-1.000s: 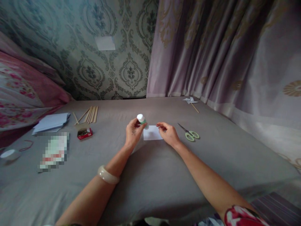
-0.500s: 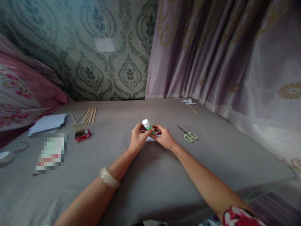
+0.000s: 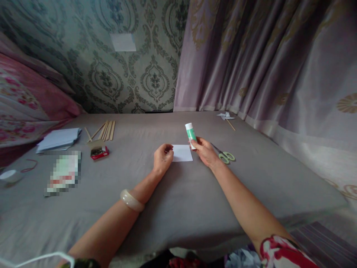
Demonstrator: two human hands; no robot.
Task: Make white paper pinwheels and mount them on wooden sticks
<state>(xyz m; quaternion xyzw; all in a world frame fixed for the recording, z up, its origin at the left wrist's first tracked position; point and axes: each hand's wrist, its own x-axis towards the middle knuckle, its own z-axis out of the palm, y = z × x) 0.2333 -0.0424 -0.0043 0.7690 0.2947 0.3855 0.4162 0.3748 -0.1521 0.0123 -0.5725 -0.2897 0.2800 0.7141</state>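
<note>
A green and white glue stick [image 3: 191, 134] with a white end points upward in my right hand [image 3: 205, 152], its lower part between thumb and fingers. Flat on the cloth between both hands lies a small white sheet of paper [image 3: 182, 153]. At the paper's left edge is my left hand [image 3: 163, 158], fingers curled closed; whether they pinch anything is hidden. Scissors [image 3: 227, 157] with light green handles lie just beyond my right hand, their blades partly behind it.
On the left are wooden sticks [image 3: 107, 130], an open red box [image 3: 99, 152] of small items, stacked white paper [image 3: 58, 139], a blurred-out packet [image 3: 64, 173], a white round object [image 3: 10, 176] and a red string [image 3: 30, 165]. A paper pinwheel [image 3: 226, 116] lies at the back right.
The glue stick has passed from my left hand to my right hand. My hands came together over the paper, then moved apart, uncovering the sheet.
</note>
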